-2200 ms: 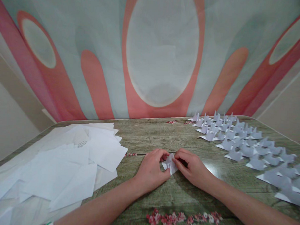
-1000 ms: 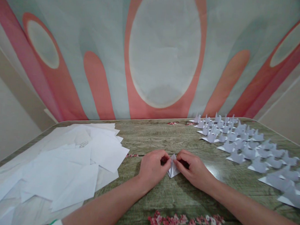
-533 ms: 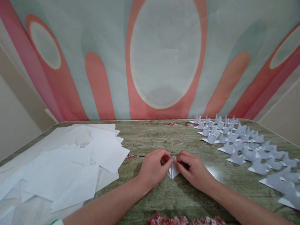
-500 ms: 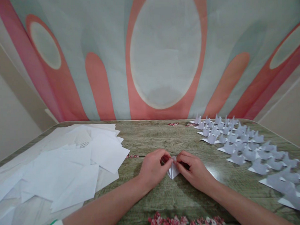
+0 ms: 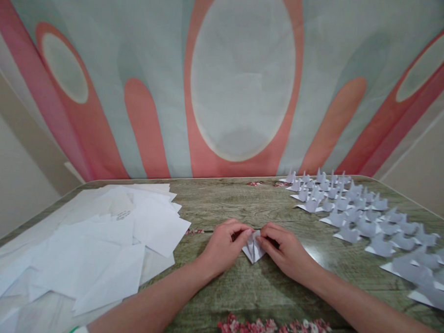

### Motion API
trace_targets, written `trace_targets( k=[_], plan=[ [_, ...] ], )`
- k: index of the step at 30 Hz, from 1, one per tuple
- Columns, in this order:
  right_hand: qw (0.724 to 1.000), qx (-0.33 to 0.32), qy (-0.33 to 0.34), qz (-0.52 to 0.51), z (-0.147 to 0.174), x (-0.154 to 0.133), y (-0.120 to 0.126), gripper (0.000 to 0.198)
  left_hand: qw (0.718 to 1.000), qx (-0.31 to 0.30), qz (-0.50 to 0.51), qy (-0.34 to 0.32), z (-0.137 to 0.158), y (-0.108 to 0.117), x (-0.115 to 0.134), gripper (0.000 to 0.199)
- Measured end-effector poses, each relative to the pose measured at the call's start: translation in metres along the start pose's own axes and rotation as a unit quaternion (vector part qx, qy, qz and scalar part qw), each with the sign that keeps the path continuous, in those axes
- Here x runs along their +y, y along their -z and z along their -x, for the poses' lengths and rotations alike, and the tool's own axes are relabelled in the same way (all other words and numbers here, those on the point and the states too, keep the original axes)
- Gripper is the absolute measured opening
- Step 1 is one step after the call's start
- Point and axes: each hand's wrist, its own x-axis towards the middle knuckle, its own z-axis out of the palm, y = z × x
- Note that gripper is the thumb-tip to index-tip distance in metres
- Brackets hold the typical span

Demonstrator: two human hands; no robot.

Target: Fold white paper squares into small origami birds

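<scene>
A small piece of folded white paper (image 5: 253,251) lies at the middle of the table, its point toward me and creases running down its centre. My left hand (image 5: 226,245) pinches its upper left edge between thumb and forefinger. At the upper right edge, my right hand (image 5: 281,248) grips the same paper with thumb and fingers closed. The fingers hide the paper's far corner.
Loose white sheets (image 5: 104,249) are spread in a pile on the left. Rows of folded paper birds (image 5: 368,227) stand along the right side. The wood-patterned table (image 5: 220,201) meets a painted wall panel (image 5: 243,89) at its back.
My left hand has shifted slightly left, and the left flap of the folded paper shows wider between my hands. My right hand stays nearly in place.
</scene>
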Motion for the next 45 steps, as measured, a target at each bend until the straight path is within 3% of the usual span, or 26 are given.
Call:
trace_targets(
  k=[5, 14, 32, 45],
  plan=[
    [1.0, -0.006, 0.001, -0.015, -0.0003, 0.0004, 0.0002, 0.021, 0.998, -0.055, 0.027, -0.022, -0.0036, 0.0062, -0.0043, 0.022],
    [0.999, -0.014, 0.021, -0.031, -0.0002, 0.0031, 0.0017, 0.025, 0.995, -0.07, 0.064, -0.008, -0.0041, 0.0091, -0.006, 0.021],
    [0.998, -0.037, 0.026, -0.035, 0.0005, -0.0015, 0.0037, 0.024, 0.994, -0.073, 0.084, 0.022, -0.0048, 0.009, -0.0046, 0.017],
    [0.999, -0.024, 0.024, -0.017, 0.0024, -0.0024, 0.0024, 0.025, 0.998, -0.045, 0.032, -0.026, 0.0, 0.0042, -0.0012, 0.017]
  ],
)
